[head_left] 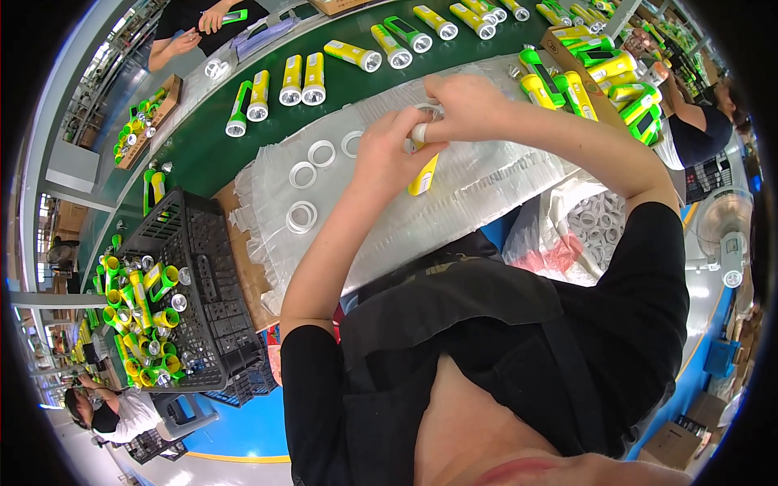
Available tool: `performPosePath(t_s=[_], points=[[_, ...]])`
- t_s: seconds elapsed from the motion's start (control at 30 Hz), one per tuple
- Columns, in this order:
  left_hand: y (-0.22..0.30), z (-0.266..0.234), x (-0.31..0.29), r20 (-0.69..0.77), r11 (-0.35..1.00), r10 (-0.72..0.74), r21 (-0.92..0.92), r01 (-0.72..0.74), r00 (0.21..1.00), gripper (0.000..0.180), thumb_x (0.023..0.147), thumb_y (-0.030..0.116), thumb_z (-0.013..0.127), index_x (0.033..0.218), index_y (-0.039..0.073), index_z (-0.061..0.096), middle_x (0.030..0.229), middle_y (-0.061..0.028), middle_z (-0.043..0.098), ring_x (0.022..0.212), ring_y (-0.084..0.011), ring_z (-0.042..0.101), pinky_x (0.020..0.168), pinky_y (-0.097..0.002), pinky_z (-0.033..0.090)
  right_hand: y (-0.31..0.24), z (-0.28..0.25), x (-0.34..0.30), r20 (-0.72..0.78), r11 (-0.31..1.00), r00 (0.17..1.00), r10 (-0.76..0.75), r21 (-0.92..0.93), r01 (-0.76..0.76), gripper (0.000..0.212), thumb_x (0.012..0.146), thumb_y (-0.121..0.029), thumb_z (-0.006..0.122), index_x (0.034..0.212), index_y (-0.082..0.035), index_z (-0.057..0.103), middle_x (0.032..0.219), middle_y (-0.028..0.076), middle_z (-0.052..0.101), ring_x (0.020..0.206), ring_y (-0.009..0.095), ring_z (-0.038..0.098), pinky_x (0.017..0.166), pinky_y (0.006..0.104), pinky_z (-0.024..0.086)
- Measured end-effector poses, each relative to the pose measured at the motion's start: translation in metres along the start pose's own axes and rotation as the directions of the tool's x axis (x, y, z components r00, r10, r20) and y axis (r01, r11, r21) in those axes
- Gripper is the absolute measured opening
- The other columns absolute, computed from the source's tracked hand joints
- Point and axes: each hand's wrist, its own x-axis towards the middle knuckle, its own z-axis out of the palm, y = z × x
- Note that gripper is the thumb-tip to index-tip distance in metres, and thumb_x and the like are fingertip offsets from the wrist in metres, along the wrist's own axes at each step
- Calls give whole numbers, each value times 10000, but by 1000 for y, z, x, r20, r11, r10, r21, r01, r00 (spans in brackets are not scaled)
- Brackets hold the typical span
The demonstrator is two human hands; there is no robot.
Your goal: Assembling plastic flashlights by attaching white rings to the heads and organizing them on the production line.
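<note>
The torch [422, 176] is in front of me, over the pale sheet [365, 235] on my table [356, 85], and my two hands meet at its far end. The fingers of my left hand [384, 155] are curled in on it, thumb across the yellow body, with hardly any gap left. The fingers of my right hand [466, 105] bend in from the other side by a white ring [419, 132]; I can't tell whether they pinch the ring, the torch or both.

To do this well, I'd say, I should let the left hand keep the body from rolling or twisting, hold the ring square to it, and press evenly round the rim with the right, since a one-sided push could cock it.

The torch's long axis runs away from me, leaning a little: its bare yellow end points back at me and slightly left, the other end away and slightly right. That far end is hidden in my hands, so I can't see the lens, nor judge how much the body tilts. More loose rings [292, 177] lie on the sheet to the left.
</note>
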Motion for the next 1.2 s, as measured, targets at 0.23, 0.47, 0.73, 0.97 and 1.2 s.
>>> performPosePath(t_s=[0.23,0.47,0.73,0.97,1.2], points=[[4,3,0,-35,998,62,-31,-63,997,351,688,144,837,946,91,604,924,-58,684,800,-210,649,670,-316,510,30,-10,-1,-179,675,766,-618,379,633,404,768,-397,699,919,-42,582,748,115,590,737,325,598,665,399,483],[0,8,6,-34,1000,21,3,-21,999,348,686,140,837,943,94,607,898,-45,682,768,-193,651,655,-303,506,8,-15,-4,83,996,995,49,-80,-43,489,758,-439,711,919,3,579,783,146,609,778,321,614,685,386,486],[3,1,7,7,998,-33,-57,33,999,360,686,140,841,953,90,607,904,-49,686,753,-196,637,662,-297,502,10,-8,8,209,987,977,41,-158,-8,656,715,-607,607,945,5,662,849,172,660,772,304,648,677,389,508],[-1,1,6,4,997,-6,-71,6,1000,356,694,139,837,956,83,602,893,-39,674,750,-181,611,660,-283,484,1,-16,3,84,994,995,-52,-90,59,545,732,-552,689,779,-16,603,761,139,626,712,294,611,639,379,485],[-10,-8,-3,-9,986,-62,-156,60,998,336,713,125,828,964,80,609,913,-40,682,791,-151,629,705,-280,499,14,35,-1,-156,927,987,38,374,23,612,677,-494,770,996,-4,588,886,104,658,803,244,638,640,367,476]])
